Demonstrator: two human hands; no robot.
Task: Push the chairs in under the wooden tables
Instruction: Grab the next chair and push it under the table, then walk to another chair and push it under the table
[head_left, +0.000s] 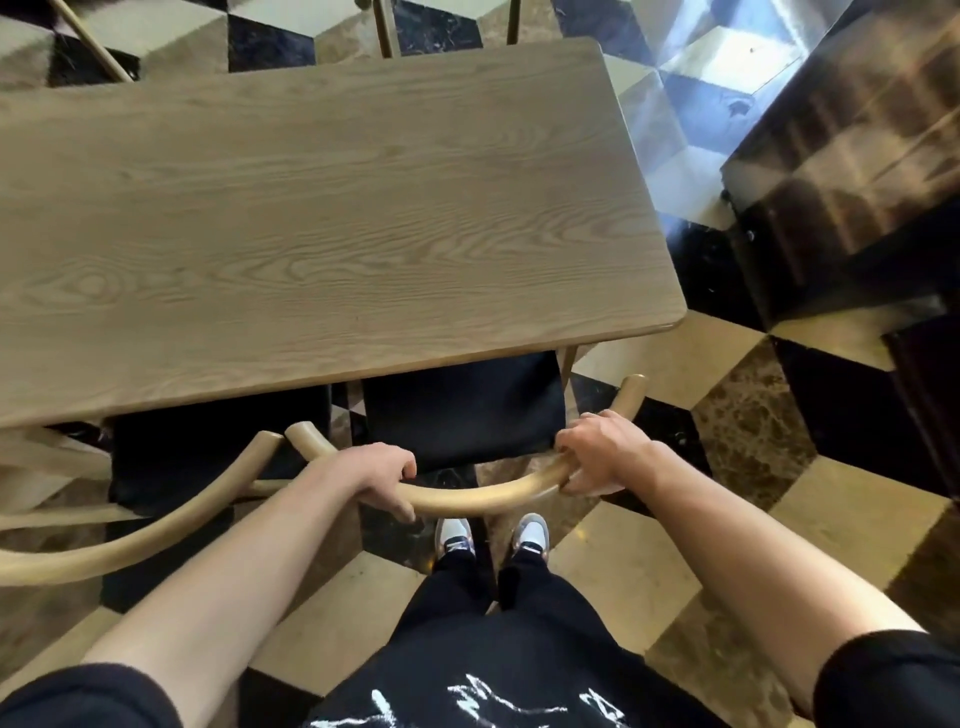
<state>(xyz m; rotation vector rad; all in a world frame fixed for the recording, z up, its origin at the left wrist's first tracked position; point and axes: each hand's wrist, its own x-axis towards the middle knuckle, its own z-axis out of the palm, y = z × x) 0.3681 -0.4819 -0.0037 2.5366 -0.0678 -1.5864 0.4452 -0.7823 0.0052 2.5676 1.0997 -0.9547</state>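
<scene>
Hands on curved chair backrest (478, 496): our left hand (382, 475) and right hand (597, 457), fingers (408, 512) wrapped tight round rail; black seat (460, 410) partly under wooden desk (322, 218).

A single wide-angle view from a camera worn on the person's head looks steeply down and forward. Both forearms reach in from the bottom corners, close to the lens. The left hand (382, 475) and right hand (602, 457) sit low in the centre. Beyond the hands, the wooden bench (322, 218) fills the upper middle. Below the hands, the person's shoes (491, 535) stand on the checkered floor (737, 431). Straight edges bow near the borders.
</scene>
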